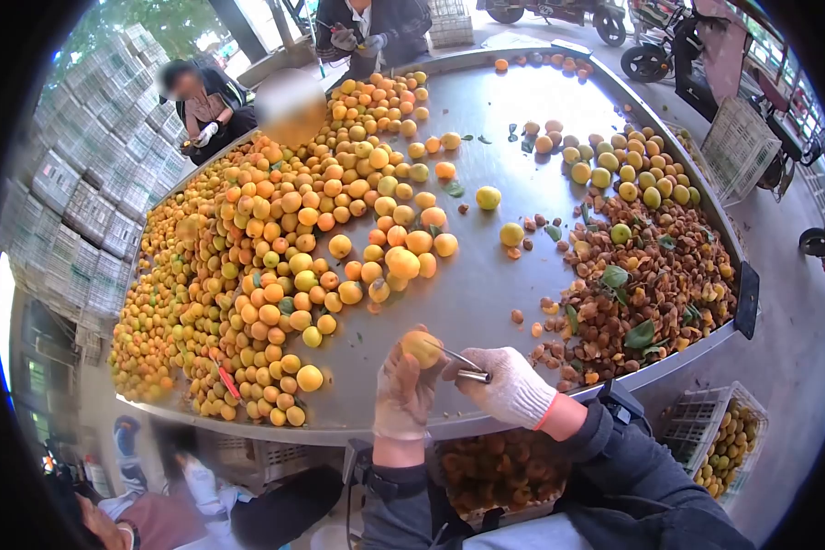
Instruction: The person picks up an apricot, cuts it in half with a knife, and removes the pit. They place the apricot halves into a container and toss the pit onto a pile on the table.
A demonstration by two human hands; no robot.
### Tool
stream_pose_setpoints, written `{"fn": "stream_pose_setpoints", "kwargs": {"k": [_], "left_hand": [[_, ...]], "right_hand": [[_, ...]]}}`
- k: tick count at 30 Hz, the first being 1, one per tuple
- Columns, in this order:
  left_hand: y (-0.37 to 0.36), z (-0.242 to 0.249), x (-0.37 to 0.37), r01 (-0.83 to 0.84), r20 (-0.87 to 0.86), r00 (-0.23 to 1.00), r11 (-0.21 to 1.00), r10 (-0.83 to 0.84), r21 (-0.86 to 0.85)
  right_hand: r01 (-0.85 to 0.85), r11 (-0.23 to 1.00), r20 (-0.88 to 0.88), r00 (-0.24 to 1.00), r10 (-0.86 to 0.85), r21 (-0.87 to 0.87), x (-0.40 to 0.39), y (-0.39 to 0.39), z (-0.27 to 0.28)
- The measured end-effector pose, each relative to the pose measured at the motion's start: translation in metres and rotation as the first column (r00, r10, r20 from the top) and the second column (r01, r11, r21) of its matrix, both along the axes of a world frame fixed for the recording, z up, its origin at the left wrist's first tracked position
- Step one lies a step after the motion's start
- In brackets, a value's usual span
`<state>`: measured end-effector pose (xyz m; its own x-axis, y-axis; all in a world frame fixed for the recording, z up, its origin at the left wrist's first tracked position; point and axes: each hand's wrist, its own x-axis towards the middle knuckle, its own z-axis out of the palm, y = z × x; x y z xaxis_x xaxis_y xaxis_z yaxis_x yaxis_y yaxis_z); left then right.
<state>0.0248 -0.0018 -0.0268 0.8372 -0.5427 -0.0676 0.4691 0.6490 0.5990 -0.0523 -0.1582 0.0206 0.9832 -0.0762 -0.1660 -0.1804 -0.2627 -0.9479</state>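
Observation:
My left hand (pixel 405 390), in a pale glove, is closed around a yellow-orange fruit that looks like an apricot (pixel 422 349), held above the table's near edge. My right hand (pixel 507 383), in a white knit glove with an orange cuff, grips a thin metal tool (pixel 472 374). The tool's slim shaft reaches left and its tip meets the fruit; whether it goes in cannot be made out. Left of my hands a large heap of similar fruit (pixel 275 238) covers the metal table (pixel 449 302). To the right lies a pile of brown scraps (pixel 642 275) with green leaves.
Greener fruits (pixel 637 165) lie at the far right of the table. A red-handled tool (pixel 228 382) rests on the left heap. Below are a crate of brownish pieces (pixel 504 467) and a crate of fruit (pixel 729 440). Gloved people work at the far side and lower left.

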Motion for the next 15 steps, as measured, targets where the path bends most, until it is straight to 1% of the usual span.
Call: {"fn": "stream_pose_setpoints", "kwargs": {"k": [1,3,4,6,8,10,11,12,13,15], "left_hand": [[0.0,0.002,-0.001,-0.009,0.021,1.0,0.999,0.008,0.038],[-0.001,0.007,-0.004,-0.008,0.011,1.0,0.998,0.007,0.06],[-0.002,0.008,-0.004,-0.01,0.008,1.0,0.997,0.009,0.083],[-0.005,0.009,-0.007,-0.026,0.021,0.999,0.996,0.024,0.088],[-0.007,0.01,-0.009,-0.044,0.033,0.999,0.995,0.041,0.092],[-0.008,0.013,-0.009,-0.074,0.052,0.996,0.983,0.066,0.166],[-0.009,0.015,-0.01,-0.074,0.051,0.996,0.984,0.066,0.164],[-0.01,0.017,-0.011,-0.095,0.053,0.995,0.976,0.087,0.197],[-0.01,0.019,-0.012,-0.116,0.054,0.993,0.966,0.107,0.23],[-0.012,0.02,-0.012,-0.125,0.032,0.992,0.964,0.121,0.236]], "right_hand": [[0.001,1.0,-0.001,1.0,-0.001,-0.005,0.001,0.002,0.001],[-0.009,0.996,-0.005,1.0,0.009,-0.086,0.0,0.005,0.001],[-0.006,0.996,-0.005,1.0,0.005,-0.091,0.0,0.005,0.001],[0.015,0.993,0.051,0.999,-0.009,-0.113,0.0,0.006,-0.002],[0.021,0.991,0.032,0.999,-0.017,-0.136,0.001,0.005,-0.002],[0.027,0.988,0.014,1.0,-0.025,-0.155,0.004,0.004,-0.002],[0.006,0.979,0.016,1.0,-0.003,-0.202,0.005,0.003,-0.002],[-0.015,0.968,0.017,1.0,0.02,-0.249,0.006,0.002,-0.002],[-0.015,0.968,0.016,1.0,0.019,-0.25,0.008,0.0,0.0],[-0.049,0.964,-0.013,0.999,0.048,-0.26,0.009,-0.001,0.004]]}}
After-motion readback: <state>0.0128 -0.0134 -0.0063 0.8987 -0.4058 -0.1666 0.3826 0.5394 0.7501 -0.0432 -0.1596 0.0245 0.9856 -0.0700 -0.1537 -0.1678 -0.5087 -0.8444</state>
